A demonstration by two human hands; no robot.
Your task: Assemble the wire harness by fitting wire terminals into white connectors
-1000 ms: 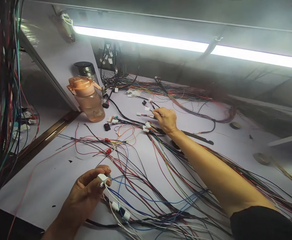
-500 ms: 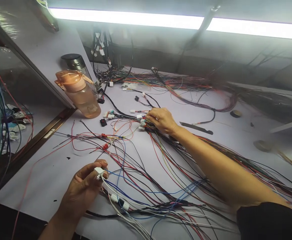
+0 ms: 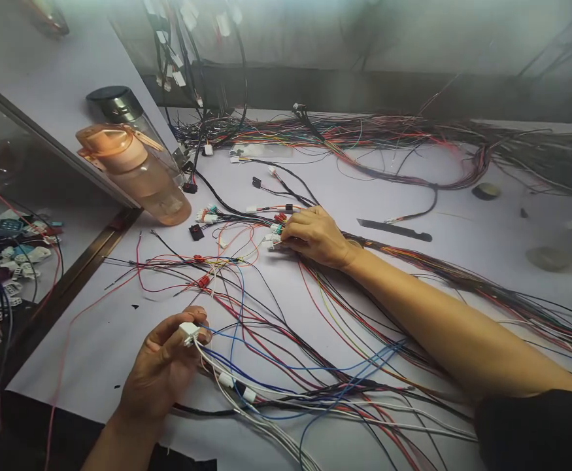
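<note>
Near the front edge, my left hand (image 3: 161,366) pinches a white connector (image 3: 189,333) between thumb and fingers, with white and blue wires trailing from it to the right. Below those wires lies a second white connector with a black band (image 3: 236,387). Farther back, my right hand (image 3: 318,237) is closed over a bundle of wires with white connectors (image 3: 272,241) at its fingertips. Its fingers hide which piece they grip. A red connector (image 3: 280,218) shows just beyond them. Loose red and black wires (image 3: 246,320) spread over the table between both hands.
An orange-lidded bottle (image 3: 136,173) stands at the left, a dark-lidded bottle (image 3: 119,104) behind it. Right of my hand lies a dark flat blade (image 3: 394,230). A tape roll (image 3: 486,191) sits farther right. Long wire bundles (image 3: 364,127) line the back; loose connectors (image 3: 21,261) lie far left.
The view has tilted downward, so the lamp is out of sight. My right hand has shifted slightly among the connectors, and the red connector beyond it now shows. My left hand keeps the white connector.
</note>
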